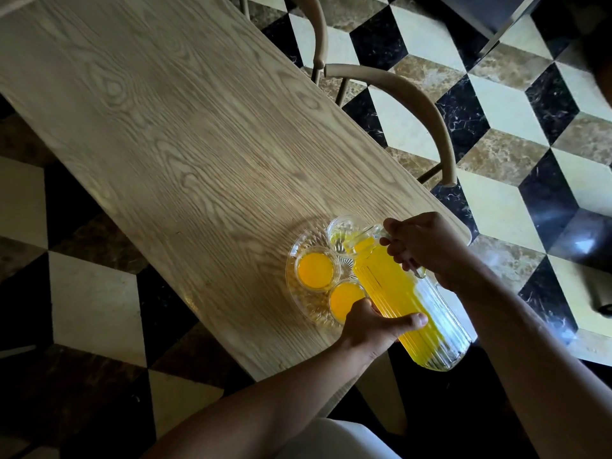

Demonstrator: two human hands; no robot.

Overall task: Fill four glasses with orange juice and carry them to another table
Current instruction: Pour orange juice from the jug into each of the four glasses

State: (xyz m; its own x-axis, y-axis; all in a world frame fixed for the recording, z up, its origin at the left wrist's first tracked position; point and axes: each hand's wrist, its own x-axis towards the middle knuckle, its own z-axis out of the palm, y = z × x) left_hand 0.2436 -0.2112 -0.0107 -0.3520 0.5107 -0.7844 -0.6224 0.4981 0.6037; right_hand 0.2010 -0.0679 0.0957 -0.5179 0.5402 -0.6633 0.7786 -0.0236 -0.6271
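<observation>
two glasses (315, 271) full | right hand (427, 246) on pitcher (410, 299) handle, left hand (374, 326) gripping its body, pouring into glass at 12 o'clock (342, 235) | fourth not visible, carrying left

The jug (410, 303) covers part of the tray (299, 250) at lower centre, so a fourth glass cannot be made out. The right hand (427, 246) hides the jug's handle. The surface (165, 127) runs off the upper left edge. Both forearms are cut by the bottom edge.
</observation>
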